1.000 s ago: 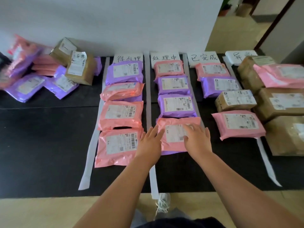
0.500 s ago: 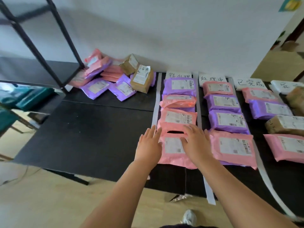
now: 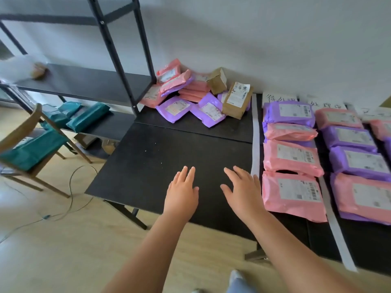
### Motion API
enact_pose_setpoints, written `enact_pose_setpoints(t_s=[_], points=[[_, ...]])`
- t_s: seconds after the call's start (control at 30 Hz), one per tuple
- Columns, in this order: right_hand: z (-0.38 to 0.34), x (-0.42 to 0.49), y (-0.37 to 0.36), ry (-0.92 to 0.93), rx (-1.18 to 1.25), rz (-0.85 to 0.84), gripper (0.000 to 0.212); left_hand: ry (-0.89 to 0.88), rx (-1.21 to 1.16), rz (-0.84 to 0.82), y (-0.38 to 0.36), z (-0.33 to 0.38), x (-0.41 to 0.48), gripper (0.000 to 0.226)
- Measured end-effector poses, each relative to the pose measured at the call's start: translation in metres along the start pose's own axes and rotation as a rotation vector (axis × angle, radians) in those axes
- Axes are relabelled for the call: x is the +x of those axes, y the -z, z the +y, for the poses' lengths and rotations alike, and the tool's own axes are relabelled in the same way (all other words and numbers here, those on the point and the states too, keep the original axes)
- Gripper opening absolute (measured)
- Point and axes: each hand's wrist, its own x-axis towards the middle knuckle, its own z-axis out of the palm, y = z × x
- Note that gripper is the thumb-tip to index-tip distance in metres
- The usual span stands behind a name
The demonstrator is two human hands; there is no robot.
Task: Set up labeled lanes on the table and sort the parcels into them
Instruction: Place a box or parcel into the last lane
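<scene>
Both hands hover over the bare black table (image 3: pixel 169 149), fingers spread and holding nothing: my left hand (image 3: pixel 182 193) and my right hand (image 3: pixel 243 191). Just right of my right hand a white tape strip (image 3: pixel 255 144) marks the first lane. In that lane lie pink and purple parcels, the nearest a pink one (image 3: pixel 294 195). A second lane of parcels (image 3: pixel 357 159) runs further right. White handwritten labels (image 3: pixel 279 98) stand at the lanes' far ends. An unsorted pile of pink and purple mailers and two brown boxes (image 3: pixel 198 96) sits at the table's back by the wall.
A black metal shelf rack (image 3: pixel 118 60) stands left of the table, holding green bags (image 3: pixel 88 117) on its lower shelf. A wooden chair (image 3: pixel 31 149) with more green bags is at the far left. A cable (image 3: pixel 72 187) trails across the wooden floor.
My view has swung left. Both hands have left the pink parcels in the lanes and moved left over bare table. The shelf rack and chair have come into view.
</scene>
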Motion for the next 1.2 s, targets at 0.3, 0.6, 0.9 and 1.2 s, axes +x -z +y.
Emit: enact_pose_setpoints(t_s=[0.3, 0.6, 0.9, 1.2], points=[[-0.038, 0.087, -0.002, 0.016, -0.019, -0.014, 0.054, 0.007, 0.009, 0.057, 0.037, -0.025, 0.066, 0.06], [-0.044, 0.182, -0.011, -0.001, 0.0, -0.058, 0.052, 0.004, 0.043, 0.041, 0.061, -0.032, 0.153, 0.058], [-0.027, 0.257, -0.022, -0.175, -0.082, -0.07, 0.049, -0.139, 0.088, -0.097, 0.05, -0.033, 0.252, 0.058], [-0.034, 0.344, -0.046, -0.22, -0.17, -0.208, 0.05, -0.257, 0.155, -0.216, 0.047, -0.05, 0.336, 0.057]])
